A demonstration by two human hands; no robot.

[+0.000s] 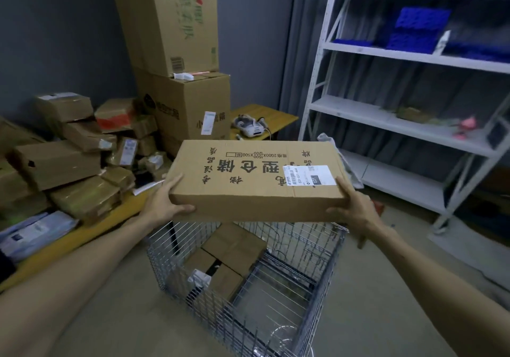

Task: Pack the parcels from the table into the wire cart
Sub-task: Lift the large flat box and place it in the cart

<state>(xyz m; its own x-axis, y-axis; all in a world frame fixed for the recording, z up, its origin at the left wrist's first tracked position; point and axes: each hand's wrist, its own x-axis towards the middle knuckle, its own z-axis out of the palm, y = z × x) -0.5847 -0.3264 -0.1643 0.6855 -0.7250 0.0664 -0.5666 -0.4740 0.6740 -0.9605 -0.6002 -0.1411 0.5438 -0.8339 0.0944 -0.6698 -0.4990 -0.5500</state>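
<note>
A long flat cardboard parcel (pixel 256 180) with black printed characters and a white shipping label hangs level above the far end of the wire cart (pixel 317 296). My left hand (pixel 165 202) grips its left end, thumb on top and fingers curled under. Its right end is held by my right hand (pixel 353 207) the same way. Inside the cart lie a few brown parcels (pixel 234 249) against its left side. A heap of more cardboard parcels (pixel 71 163) and a pale blue mailer bag (pixel 36 232) cover the yellow table (pixel 82 235) on the left.
Two tall cartons (pixel 182 61) are stacked at the table's far end against the grey wall. A small white device (pixel 249 127) sits beyond them. White metal shelving (pixel 414 124) stands on the right with blue items on it. Grey floor lies between cart and shelving.
</note>
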